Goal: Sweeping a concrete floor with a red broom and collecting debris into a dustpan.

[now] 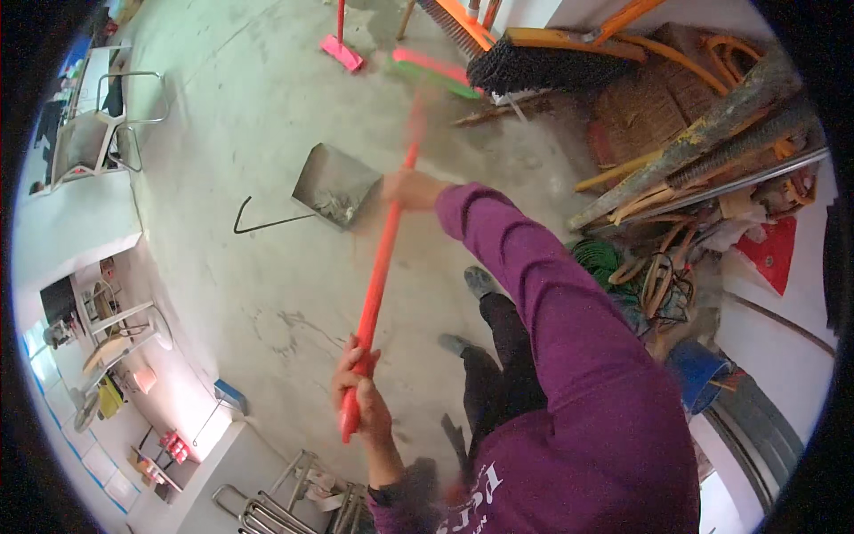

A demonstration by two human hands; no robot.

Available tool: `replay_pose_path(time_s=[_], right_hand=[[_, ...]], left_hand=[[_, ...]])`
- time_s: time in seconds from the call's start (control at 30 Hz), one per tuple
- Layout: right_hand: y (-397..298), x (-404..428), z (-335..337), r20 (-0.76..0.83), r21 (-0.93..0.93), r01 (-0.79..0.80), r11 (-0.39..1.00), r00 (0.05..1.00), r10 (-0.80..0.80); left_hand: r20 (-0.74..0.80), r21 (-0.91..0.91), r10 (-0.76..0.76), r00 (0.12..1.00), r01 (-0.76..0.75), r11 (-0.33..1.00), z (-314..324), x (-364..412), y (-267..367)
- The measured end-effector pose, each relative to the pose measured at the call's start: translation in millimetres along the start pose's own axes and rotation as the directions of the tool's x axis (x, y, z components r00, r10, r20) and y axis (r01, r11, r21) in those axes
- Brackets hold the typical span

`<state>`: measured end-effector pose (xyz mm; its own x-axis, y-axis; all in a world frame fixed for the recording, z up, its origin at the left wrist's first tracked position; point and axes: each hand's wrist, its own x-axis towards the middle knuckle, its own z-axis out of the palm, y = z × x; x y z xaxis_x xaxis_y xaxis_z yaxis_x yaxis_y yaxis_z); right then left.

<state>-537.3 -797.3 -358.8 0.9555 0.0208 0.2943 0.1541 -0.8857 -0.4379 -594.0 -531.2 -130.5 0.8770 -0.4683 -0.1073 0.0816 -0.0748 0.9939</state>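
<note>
My left hand (363,394) is wrapped around the end of a red broom handle (380,280). Higher up the same handle, my right hand (415,190) grips it, slightly blurred. The handle runs away from me and blurs towards a pink and green broom head (437,72) on the floor. A metal dustpan (327,170) rests on the concrete floor just left of my right hand, with grey debris (341,205) inside it. Its thin dark rod handle (273,225) sticks out to the left and bends at the end.
Push brooms (554,63) and a pink-headed tool (341,53) stand at the far side. Poles (694,140), hoses and green cord (596,259) crowd the right. A blue bucket (697,377) sits at lower right. Metal-framed chairs (260,510) are at the bottom; my feet (480,282) are mid-floor.
</note>
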Motion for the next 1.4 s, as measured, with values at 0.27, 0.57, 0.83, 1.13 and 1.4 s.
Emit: replay_pose_path(time_s=[0.27,0.57,0.83,1.13,1.4], right_hand=[[-119.4,24.3,13.3,-0.323,0.274,-0.004,0.962,0.941,0.096],[-36.6,-12.4,4.6,-0.053,-0.066,-0.138,0.988,0.989,0.135],[-124.3,0.9,-2.0,-0.303,0.282,-0.062,0.958,0.941,0.150],[-50.3,-89.4,-1.1,-0.043,0.089,-0.198,0.976,0.978,0.202],[-139.2,-21.3,-22.3,-0.286,0.299,-0.061,0.952,0.946,0.151]], left_hand=[[0.185,0.277,0.167,0.968,-0.215,0.937,-66.6,-13.7,124.9],[0.160,0.189,-0.010,0.987,-0.021,0.982,-12.0,18.6,41.3],[0.143,0.379,0.203,0.969,-0.243,0.893,-68.8,-12.0,124.6],[0.227,0.218,-0.070,0.971,0.019,0.976,0.2,-11.9,47.9],[0.196,0.359,0.263,0.945,-0.318,0.877,-33.5,-15.9,155.0]])
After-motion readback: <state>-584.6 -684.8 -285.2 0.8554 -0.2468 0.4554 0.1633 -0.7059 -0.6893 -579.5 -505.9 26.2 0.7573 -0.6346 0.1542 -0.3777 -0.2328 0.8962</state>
